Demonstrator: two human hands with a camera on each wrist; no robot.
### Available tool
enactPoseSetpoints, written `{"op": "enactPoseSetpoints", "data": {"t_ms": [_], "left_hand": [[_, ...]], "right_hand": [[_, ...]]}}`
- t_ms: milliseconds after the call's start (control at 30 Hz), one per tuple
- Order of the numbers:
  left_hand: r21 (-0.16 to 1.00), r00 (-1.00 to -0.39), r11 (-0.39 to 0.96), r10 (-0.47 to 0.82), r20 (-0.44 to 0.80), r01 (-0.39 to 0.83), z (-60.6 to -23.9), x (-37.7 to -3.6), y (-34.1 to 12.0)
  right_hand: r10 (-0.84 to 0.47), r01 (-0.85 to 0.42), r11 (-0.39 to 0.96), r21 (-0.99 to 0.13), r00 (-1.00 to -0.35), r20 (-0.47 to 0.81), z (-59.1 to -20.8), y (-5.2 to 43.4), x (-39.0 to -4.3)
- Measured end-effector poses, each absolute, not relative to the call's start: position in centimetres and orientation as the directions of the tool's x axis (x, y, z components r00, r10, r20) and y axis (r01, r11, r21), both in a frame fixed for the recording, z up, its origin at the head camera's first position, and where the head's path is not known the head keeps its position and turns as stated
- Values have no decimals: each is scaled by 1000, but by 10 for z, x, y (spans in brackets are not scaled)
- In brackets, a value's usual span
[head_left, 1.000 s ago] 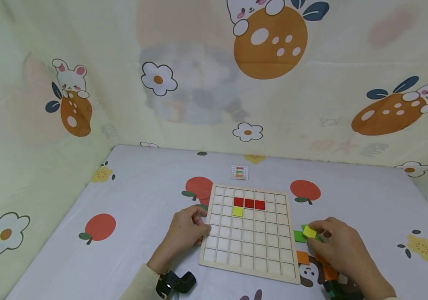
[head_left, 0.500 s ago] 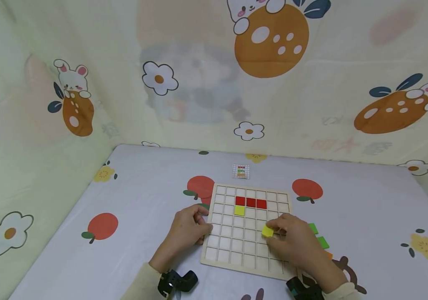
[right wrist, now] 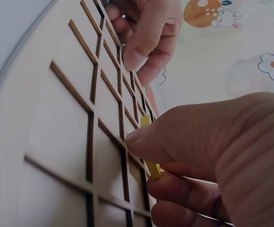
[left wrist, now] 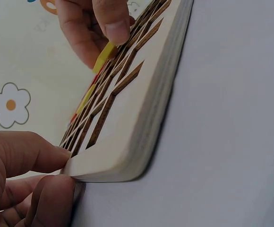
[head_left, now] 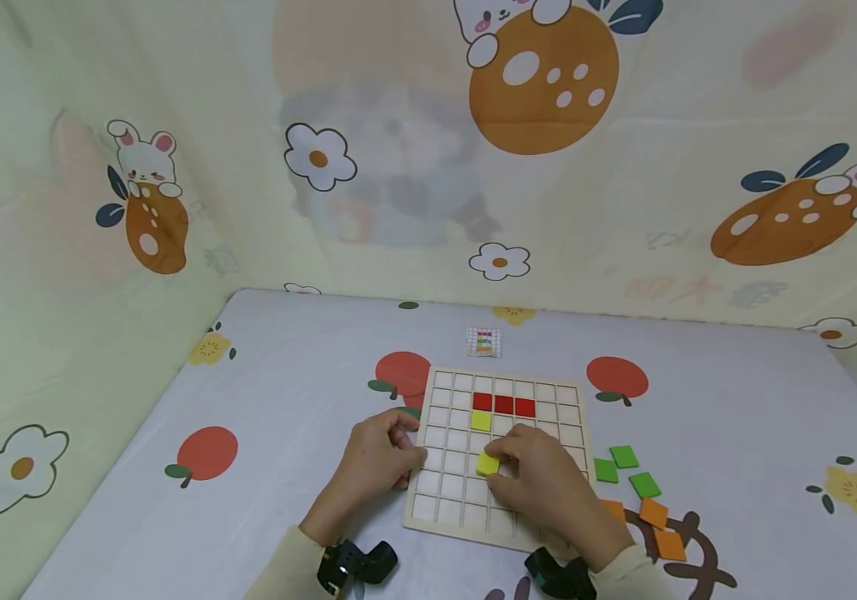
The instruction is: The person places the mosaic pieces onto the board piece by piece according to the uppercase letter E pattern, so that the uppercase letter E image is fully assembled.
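A cartoon-printed cloth backdrop (head_left: pixel 428 150) rises behind a desk (head_left: pixel 286 375) covered in white fruit-patterned cloth. From the head view, a square wooden grid board (head_left: pixel 548 396) lies on it with three red tiles (head_left: pixel 503 404) and a yellow tile (head_left: pixel 480 421) seated in cells. The left hand (head_left: pixel 372 462) grips the board's left edge. The right hand (head_left: pixel 544 487) pinches a small yellow square tile (head_left: pixel 487 463) over the board's middle. Green tiles (head_left: pixel 623 457) and orange tiles (head_left: pixel 654 512) lie right of the board.

Left wrist view: thumb and fingers (left wrist: pixel 28 156) clamp the board's corner (left wrist: pixel 104 165).

Right wrist view: the thumb and fingers hold the tile (right wrist: pixel 151 165) on edge, touching the grid.
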State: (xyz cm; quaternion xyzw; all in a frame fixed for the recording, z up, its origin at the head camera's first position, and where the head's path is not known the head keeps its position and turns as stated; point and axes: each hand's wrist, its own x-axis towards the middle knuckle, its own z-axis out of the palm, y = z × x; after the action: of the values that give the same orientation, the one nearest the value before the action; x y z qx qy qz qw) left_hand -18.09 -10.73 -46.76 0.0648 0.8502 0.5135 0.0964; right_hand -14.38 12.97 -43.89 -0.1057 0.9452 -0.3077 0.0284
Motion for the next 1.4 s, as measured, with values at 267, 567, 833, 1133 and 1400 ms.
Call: {"op": "enactPoseSetpoints", "data": {"t_ms": [267, 567, 833, 1133, 1400], "left_hand": [[885, -972, 466, 217, -93, 20, -469, -180, -106], [884, -973, 466, 212, -97, 13, -469, -180, -106], [884, -973, 467, 214, -88, 23, -469, -180, -107], [881, -972, 472, 216, -87, 27, -469, -181, -107], [882, -974, 471, 212, -84, 26, -470, -181, -108]], "right_hand": [[-210, -182, 799, -573, -978, 17, -441, 125, -143], [-199, -200, 808, -555, -978, 63, -446, 119, -141], [-213, -231, 802, -551, -972, 97, -448, 118, -141], [-194, -196, 786, -586, -979, 68, -449, 117, -141], [-187, -178, 774, -607, -981, 49, -448, 117, -141]]}}
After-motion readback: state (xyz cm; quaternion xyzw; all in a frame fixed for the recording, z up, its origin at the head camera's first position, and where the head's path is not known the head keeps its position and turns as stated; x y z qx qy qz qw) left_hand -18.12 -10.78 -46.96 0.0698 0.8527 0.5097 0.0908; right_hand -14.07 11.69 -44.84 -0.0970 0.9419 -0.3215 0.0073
